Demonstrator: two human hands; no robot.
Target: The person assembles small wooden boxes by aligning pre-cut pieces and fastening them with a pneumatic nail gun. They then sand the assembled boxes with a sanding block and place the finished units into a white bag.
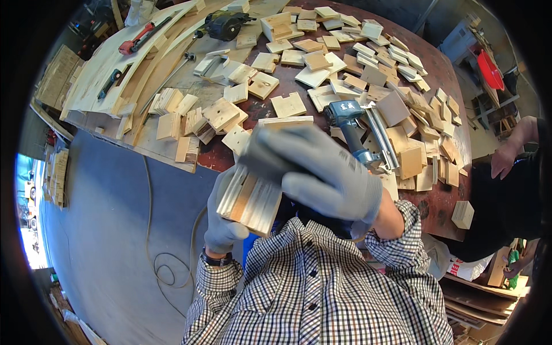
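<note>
Both my hands wear light grey gloves. My left hand is closed round a thick block of layered plywood, its striped edge facing me. Over the top of that block, my right hand holds a dark flat block between thumb and fingers. Motion smears this dark piece, so its exact kind is unclear. It appears to lie against the wood's upper face. Just beyond my right hand, a blue-grey nail gun with a silver magazine lies on the table among small wood pieces.
Many plywood offcuts cover the dark red table. Long boards at the far left carry a red tool; a dark power tool sits beyond. A hose coils on the floor. At right stands another person.
</note>
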